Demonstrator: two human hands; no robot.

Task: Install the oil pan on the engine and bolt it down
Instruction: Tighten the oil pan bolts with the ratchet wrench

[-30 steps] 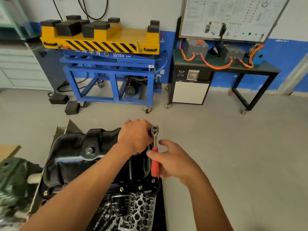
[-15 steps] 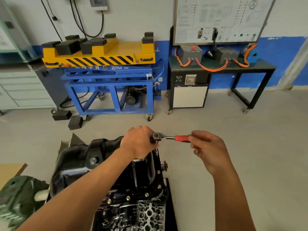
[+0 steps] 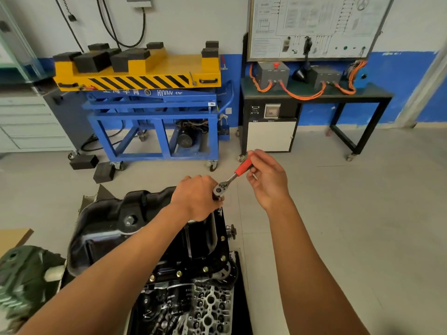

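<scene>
Right hand point(image 3: 268, 182): its fingers point(image 3: 251, 178) and thumb are curled lightly round the red end of the ratchet point(image 3: 232, 177). It looks more like a pinch than a full fist.
Left hand point(image 3: 196, 197): cupped and closed around the ratchet's head and whatever hangs below it. From where I stand, the socket and the bolt under it are hidden.
Ratchet: the handle slants up and away to the right, off the far right corner of the pan.
Oil pan point(image 3: 108, 228): black, seated sump-up on the engine point(image 3: 193, 305), which sits low with the floor point(image 3: 362, 213) all round it.
Flange bolts point(image 3: 205, 269): brassy heads show along the near and right edges. I cannot tell whether they are snug.
Slip risk: with so light a hold on the handle, a hard pull could tear it free. The knuckles would then meet the pan's edge.
Socket risk: if the left hand lets the drive lean, the socket may ride off the bolt head and round it.
Thread risk: a bolt driven at an angle by ratchet could cross-thread in the block. I'd want it started by hand.
Seal risk: pulling this corner fully tight ahead of the others might bend the flange and cause a leak.
Drain plug point(image 3: 130, 220): in the pan's side, well apart from both hands.
</scene>
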